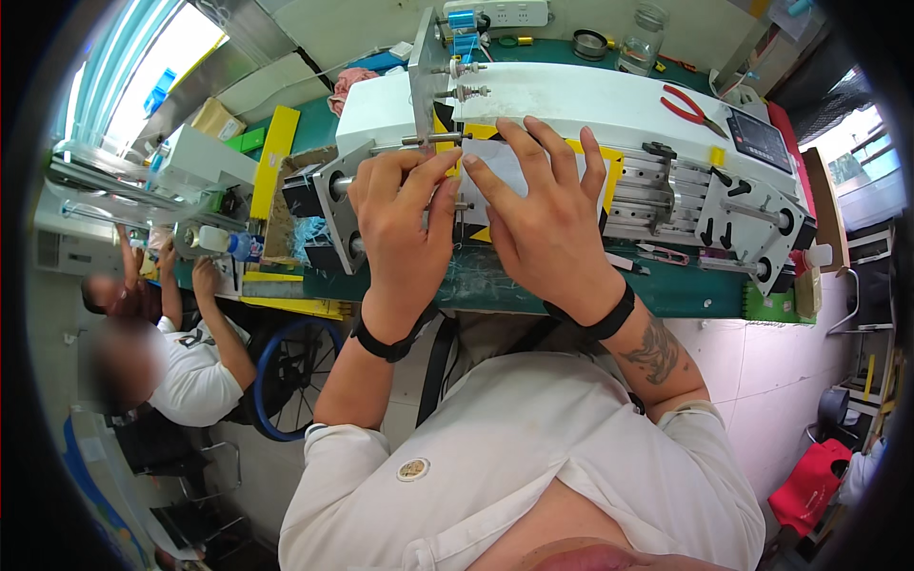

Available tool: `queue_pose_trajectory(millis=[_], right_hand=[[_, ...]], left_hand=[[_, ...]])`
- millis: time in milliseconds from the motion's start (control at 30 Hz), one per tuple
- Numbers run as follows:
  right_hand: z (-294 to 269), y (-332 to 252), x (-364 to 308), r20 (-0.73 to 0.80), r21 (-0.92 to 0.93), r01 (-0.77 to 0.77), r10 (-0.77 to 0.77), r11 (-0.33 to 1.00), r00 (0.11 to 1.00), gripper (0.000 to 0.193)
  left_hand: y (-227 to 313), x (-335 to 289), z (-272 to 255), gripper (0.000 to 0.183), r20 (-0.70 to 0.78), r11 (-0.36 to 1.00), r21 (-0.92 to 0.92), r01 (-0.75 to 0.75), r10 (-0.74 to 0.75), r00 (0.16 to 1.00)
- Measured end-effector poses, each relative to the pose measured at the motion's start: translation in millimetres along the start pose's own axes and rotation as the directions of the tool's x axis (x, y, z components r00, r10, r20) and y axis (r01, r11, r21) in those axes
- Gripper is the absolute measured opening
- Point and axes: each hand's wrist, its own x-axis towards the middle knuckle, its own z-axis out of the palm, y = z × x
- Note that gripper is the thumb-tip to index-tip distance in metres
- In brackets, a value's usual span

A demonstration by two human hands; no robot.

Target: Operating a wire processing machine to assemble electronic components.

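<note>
Both my hands are over a bench machine with a white housing and metal rails. My left hand is at its left end, beside a short metal rod. Its fingers are curled, with thumb and forefinger pinched together; anything between them is too small to make out. My right hand lies with spread fingers over a white sheet, holding nothing. Under the sheet is a yellow board with black marks. An upright metal plate with tensioner-like fittings stands just beyond my left hand.
Red-handled pliers lie on the housing near a dark control panel. Small pink snips rest on the green bench. Blue spools and a glass jar stand behind. Two people work at the left, near a blue-rimmed wheel.
</note>
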Motion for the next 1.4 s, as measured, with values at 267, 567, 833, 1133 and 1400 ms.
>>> queue_pose_trajectory(millis=[267,567,833,1133,1400], right_hand=[[-24,11,-11,0.049,0.063,0.03,-0.033,0.998,0.998,0.029],[-26,14,-21,-0.005,0.154,-0.013,0.014,0.988,1.0,0.038],[-22,22,-25,-0.026,0.217,-0.007,0.013,0.976,1.0,0.033],[-20,4,-7,-0.025,0.412,-0.033,0.048,0.911,0.999,0.039],[-1,-2,-8,0.11,0.016,-0.057,0.055,0.998,0.992,0.056]], left_hand=[[-7,19,-14,0.03,0.123,0.999,-0.03,-0.021,0.025,0.992],[-21,75,-38,0.039,0.543,0.909,-0.008,-0.418,0.355,0.761],[-29,53,-22,0.024,0.479,0.879,-0.022,-0.477,0.428,0.767],[-4,-42,2,0.042,-0.01,0.983,-0.014,-0.183,0.183,0.983],[-9,-63,-16,0.039,-0.037,0.997,-0.077,-0.024,0.022,0.999]])
